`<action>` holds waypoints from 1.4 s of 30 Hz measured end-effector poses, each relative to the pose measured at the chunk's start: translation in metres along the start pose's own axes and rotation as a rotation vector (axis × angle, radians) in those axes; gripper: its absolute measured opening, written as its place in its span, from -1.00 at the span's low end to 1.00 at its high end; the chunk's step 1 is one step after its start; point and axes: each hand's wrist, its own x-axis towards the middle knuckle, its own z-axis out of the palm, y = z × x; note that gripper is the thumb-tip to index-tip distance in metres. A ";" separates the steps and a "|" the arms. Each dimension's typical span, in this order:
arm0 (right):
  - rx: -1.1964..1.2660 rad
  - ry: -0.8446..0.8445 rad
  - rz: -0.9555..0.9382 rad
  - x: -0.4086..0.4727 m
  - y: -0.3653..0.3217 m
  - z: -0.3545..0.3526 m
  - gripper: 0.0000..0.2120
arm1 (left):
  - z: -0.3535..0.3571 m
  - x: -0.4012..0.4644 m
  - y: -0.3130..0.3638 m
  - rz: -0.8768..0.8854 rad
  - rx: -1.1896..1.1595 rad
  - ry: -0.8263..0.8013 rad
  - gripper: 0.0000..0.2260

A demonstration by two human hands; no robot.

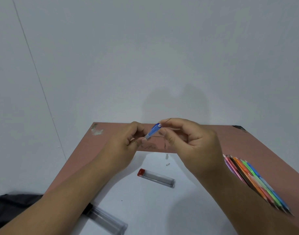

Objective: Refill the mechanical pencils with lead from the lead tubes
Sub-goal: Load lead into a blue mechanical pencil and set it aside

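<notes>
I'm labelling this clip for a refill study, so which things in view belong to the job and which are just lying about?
Part of the job:
blue mechanical pencil, held by the left hand
thin lead, pinched by the right hand
red-capped lead tube
second lead tube
row of coloured pencils
two small white caps

Lying about:
dark cloth
white sheet

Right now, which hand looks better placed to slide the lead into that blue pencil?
The right hand. It already pinches a thin dark lead beside the open top of the blue mechanical pencil, while the left hand grips the pencil's lower end and is busy steadying it.
</notes>
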 end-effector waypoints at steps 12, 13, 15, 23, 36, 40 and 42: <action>-0.167 -0.064 0.222 0.007 0.007 -0.008 -0.81 | 0.002 0.000 0.001 -0.135 -0.154 -0.016 -0.89; -0.197 -0.067 0.228 0.008 0.008 -0.008 -0.83 | 0.002 0.000 0.001 -0.136 -0.151 -0.018 -0.88; -0.242 -0.095 0.282 0.009 0.010 -0.010 -0.85 | 0.001 0.000 0.002 -0.140 -0.133 -0.019 -0.87; -0.656 -0.690 0.497 0.014 0.020 -0.021 -0.89 | -0.003 0.000 0.003 -0.158 0.007 0.073 -0.71; -0.546 -0.510 0.366 0.007 0.024 -0.015 -0.89 | -0.007 0.000 0.008 -0.108 0.135 0.073 -0.58; -0.323 -0.138 0.222 0.010 0.014 -0.017 -0.85 | -0.007 0.001 0.005 -0.082 0.156 0.051 -0.66; -0.274 -0.085 0.181 0.009 0.010 -0.016 -0.86 | -0.006 0.000 0.003 -0.059 0.172 0.046 -0.69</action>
